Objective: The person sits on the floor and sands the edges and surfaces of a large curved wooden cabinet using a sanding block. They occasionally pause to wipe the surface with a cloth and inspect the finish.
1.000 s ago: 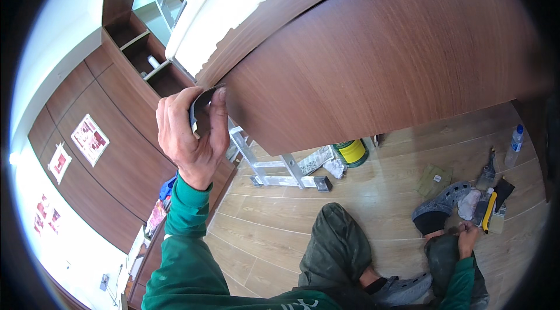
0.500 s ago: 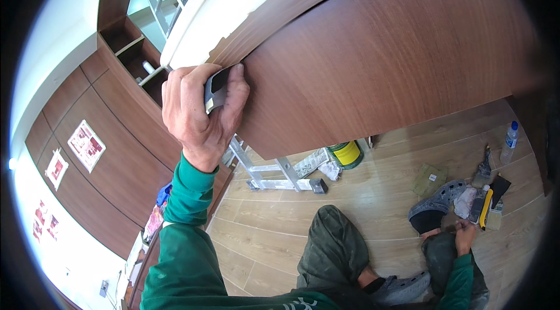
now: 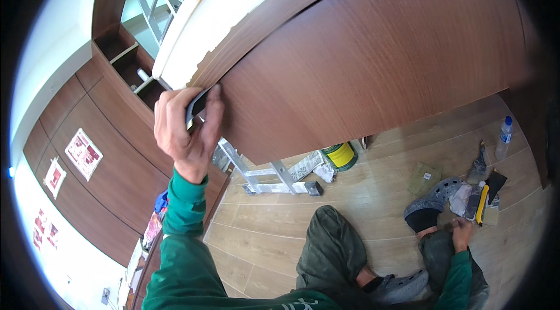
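My left hand grips a dark folded sheet, possibly sandpaper, with thumb and fingers, at the edge where the brown wood-veneer panel meets a strip of trim. A white, ragged-edged band lies along that trim. Low at the right, my right hand rests on my trouser leg by the ankle, fingers curled; what they hold, if anything, is hidden. Just above it are a yellow cutter, a pale crumpled cloth and a dark scraper or pad.
Beneath the panel, on the wood-look floor, are an aluminium ladder, a yellow-green bucket, a brush, an olive sheet and a bottle. Brown cabinetry with open shelves stands left.
My left hand with the dark sheet went up and right along the panel edge, then back down and left. The view has shifted slightly; my right hand stays by my leg.
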Available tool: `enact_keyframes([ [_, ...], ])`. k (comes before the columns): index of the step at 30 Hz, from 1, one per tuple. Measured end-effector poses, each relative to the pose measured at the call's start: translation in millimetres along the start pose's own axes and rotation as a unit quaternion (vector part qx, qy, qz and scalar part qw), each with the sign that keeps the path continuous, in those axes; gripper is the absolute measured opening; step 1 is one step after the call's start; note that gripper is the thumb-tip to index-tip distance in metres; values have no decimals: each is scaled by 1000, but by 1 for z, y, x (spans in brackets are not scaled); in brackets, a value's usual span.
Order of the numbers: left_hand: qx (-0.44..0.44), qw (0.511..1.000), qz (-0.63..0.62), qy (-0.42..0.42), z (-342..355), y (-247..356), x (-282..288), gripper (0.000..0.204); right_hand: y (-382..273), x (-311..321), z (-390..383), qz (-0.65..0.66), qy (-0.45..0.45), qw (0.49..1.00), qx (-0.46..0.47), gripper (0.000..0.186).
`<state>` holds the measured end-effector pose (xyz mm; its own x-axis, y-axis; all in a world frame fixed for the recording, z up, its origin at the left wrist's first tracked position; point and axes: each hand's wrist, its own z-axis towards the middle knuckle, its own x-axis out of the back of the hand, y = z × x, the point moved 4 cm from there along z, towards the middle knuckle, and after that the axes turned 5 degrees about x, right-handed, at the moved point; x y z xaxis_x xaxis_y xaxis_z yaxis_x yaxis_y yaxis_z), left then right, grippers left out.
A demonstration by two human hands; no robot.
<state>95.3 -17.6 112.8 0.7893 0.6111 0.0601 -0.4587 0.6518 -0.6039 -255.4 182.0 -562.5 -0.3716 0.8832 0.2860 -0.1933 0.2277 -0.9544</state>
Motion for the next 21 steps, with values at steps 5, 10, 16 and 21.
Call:
enact_keyframes([
  [5,-10,999,-32,11,27,26,-14,28,-7,4,-2,-10,10,999,29,19],
  [10,-11,1000,-2,3,8,8,-1,27,0,0,-1,24,-14,999,-38,20],
  [16,-21,999,-33,-10,25,19,-9,26,38,-3,5,31,-2,999,-14,20],
  [21,-27,999,-26,-16,28,25,-6,27,-1,-1,-1,-10,-10,1000,-3,20],
])
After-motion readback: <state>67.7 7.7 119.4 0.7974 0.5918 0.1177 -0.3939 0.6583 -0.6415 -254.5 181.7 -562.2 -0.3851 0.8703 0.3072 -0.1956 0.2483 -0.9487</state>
